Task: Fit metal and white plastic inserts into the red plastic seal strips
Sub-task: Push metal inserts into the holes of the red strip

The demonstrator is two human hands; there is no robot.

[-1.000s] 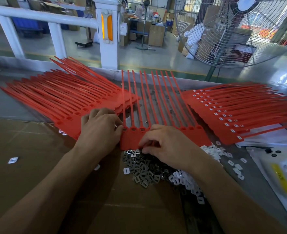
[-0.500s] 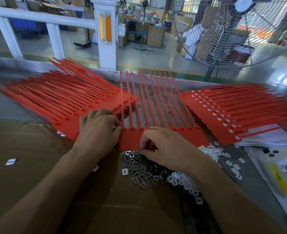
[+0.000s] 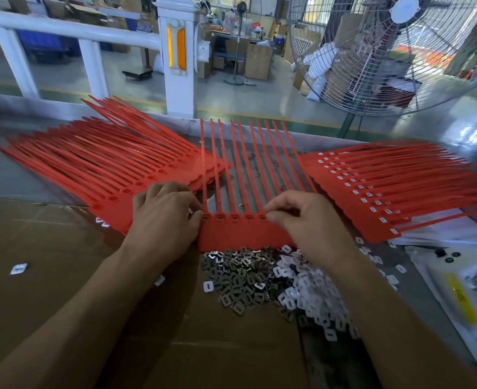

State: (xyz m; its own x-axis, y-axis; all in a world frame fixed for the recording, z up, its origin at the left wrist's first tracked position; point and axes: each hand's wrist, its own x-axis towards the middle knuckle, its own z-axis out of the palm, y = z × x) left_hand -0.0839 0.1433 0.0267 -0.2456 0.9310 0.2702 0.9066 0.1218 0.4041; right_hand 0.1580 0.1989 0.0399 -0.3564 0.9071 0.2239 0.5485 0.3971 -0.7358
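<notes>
A red seal strip set (image 3: 240, 234) lies flat in front of me, its tails pointing away. My left hand (image 3: 162, 217) rests at its left end, thumb and curled fingers pinching something small by the first socket. My right hand (image 3: 301, 220) has its fingertips pinched together over a socket near the middle of the row; a small insert seems held there. Just below the strip lies a heap of metal inserts (image 3: 237, 279), with white plastic inserts (image 3: 310, 293) spilling to the right.
A fanned stack of red strips (image 3: 96, 169) lies at the left, another with white inserts fitted (image 3: 386, 192) at the right. Brown cardboard (image 3: 49, 276) covers the near table. A white bag with a yellow label (image 3: 462, 299) lies at the right. A large fan (image 3: 394, 51) stands behind.
My right hand has lifted from the insert heap at the strip's lower edge up to the row of sockets. My left hand stayed at the strip's left end.
</notes>
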